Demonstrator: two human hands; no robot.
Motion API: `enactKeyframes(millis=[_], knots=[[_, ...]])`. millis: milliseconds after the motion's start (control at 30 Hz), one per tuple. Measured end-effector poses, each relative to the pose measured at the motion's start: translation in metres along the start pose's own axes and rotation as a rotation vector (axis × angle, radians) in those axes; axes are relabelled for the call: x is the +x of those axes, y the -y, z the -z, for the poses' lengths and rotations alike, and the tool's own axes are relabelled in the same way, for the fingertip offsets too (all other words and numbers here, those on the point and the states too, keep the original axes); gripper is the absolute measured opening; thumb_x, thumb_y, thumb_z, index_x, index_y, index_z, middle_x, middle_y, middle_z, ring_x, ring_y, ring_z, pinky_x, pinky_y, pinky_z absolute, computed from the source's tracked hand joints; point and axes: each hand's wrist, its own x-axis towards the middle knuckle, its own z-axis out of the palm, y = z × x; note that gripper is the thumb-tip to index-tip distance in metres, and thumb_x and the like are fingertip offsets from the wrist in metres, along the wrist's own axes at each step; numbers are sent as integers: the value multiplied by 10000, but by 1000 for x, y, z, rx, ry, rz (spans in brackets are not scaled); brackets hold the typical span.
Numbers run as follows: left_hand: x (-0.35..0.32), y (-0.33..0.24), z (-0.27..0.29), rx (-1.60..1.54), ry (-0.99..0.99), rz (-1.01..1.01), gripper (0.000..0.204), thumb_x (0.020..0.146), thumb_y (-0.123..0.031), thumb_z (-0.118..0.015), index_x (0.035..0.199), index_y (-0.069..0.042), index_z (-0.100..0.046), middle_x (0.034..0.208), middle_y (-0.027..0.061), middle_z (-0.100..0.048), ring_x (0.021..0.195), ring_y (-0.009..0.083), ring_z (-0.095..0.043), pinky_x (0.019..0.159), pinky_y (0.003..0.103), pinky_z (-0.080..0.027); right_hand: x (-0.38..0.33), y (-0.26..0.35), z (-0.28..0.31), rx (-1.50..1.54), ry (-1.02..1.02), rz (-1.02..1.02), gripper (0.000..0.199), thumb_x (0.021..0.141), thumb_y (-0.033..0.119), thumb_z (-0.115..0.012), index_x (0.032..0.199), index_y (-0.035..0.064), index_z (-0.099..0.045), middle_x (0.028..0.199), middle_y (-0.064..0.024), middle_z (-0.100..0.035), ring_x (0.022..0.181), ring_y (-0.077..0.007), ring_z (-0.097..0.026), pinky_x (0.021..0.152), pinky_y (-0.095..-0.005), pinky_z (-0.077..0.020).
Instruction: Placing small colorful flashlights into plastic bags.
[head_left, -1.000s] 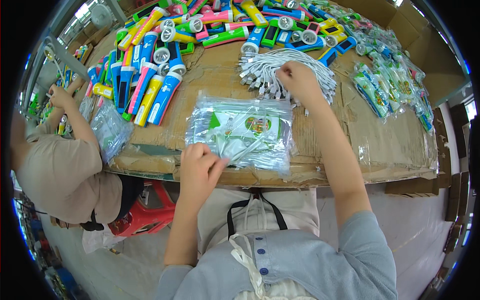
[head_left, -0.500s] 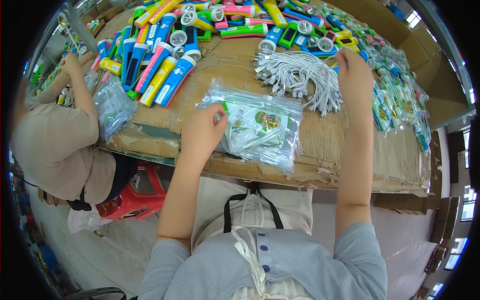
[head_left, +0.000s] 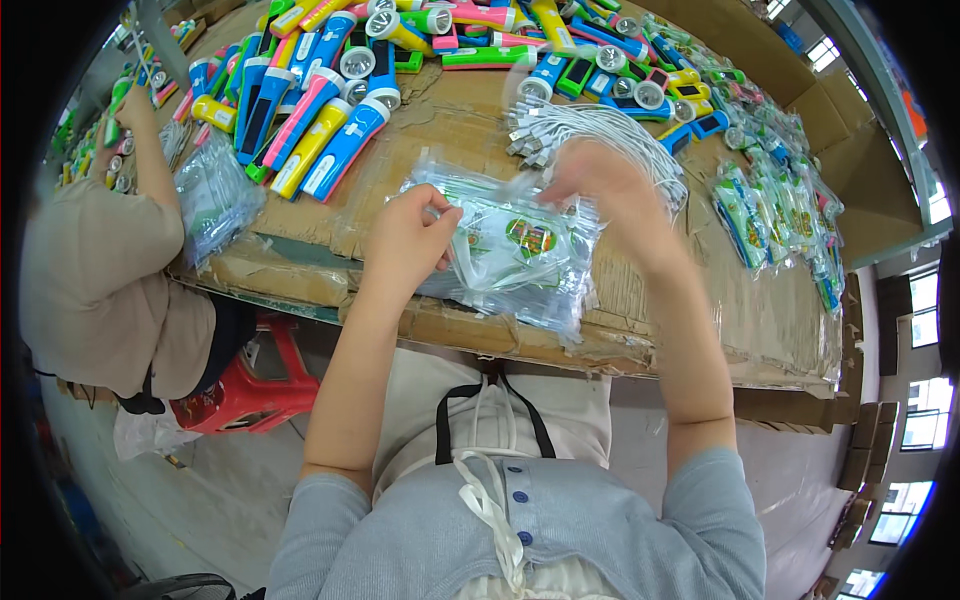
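Observation:
A stack of clear zip bags (head_left: 585,285) lies on the cardboard in front of me. The top bag (head_left: 495,262) shows a green and white printed card and a white cable in it. My left hand (head_left: 412,238) pinches this bag at its upper left edge. Motion smears my right hand (head_left: 605,190), which is over the stack's upper right corner. A pale blurred streak lies by its fingertips; I cannot make out whether they hold it. Just beyond that hand is a bundle of white USB cables (head_left: 575,125), partly hidden by it.
Colourful flashlights (head_left: 345,150) are heaped along the far side. Bagged flashlights (head_left: 770,215) lie at the right. Another person (head_left: 100,280) sits at the left by a red stool (head_left: 255,395), with more clear bags (head_left: 218,190) nearby. The cardboard table edge (head_left: 480,340) is ragged.
My right hand has swung left and nearer, from beyond the cables' right side to the bags. My left hand stays at the bag's edge. The neighbour's arm has shifted slightly.

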Motion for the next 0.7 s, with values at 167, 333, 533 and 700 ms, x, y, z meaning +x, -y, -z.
enactKeyframes(millis=[167,333,533,700], knots=[[-1,-6,4,-114,-158,-34,113,843,-99,-591,805,-12,-530,518,68,-563,409,125,-541,394,254,-388,9,-34,-24,-475,764,-334,171,794,171,-545,732,15,-575,726,-109,-554,695,-191,-556,625,-342,-431],[-2,1,1,-161,-349,-79,94,853,-84,-577,807,-19,-528,512,59,-550,412,112,-531,383,266,-365,42,-9,-45,-1200,955,-375,144,726,200,-593,701,74,-657,700,-106,-626,664,-264,-612,589,-389,-451],[1,7,7,-72,-279,-131,134,838,-90,-553,953,-55,-611,511,117,-551,441,207,-562,437,345,-396,56,-19,-79,-1625,1489,-333,180,706,157,-656,867,117,-726,838,-88,-681,827,-257,-651,713,-358,-484],[8,28,-2,11,-280,-211,179,865,-87,-532,1008,-48,-632,489,43,-528,418,99,-530,408,252,-374,167,-2,-70,-451,1092,-517,422,820,400,-581,900,-5,-671,781,-104,-647,619,-167,-614,481,-301,-491]])
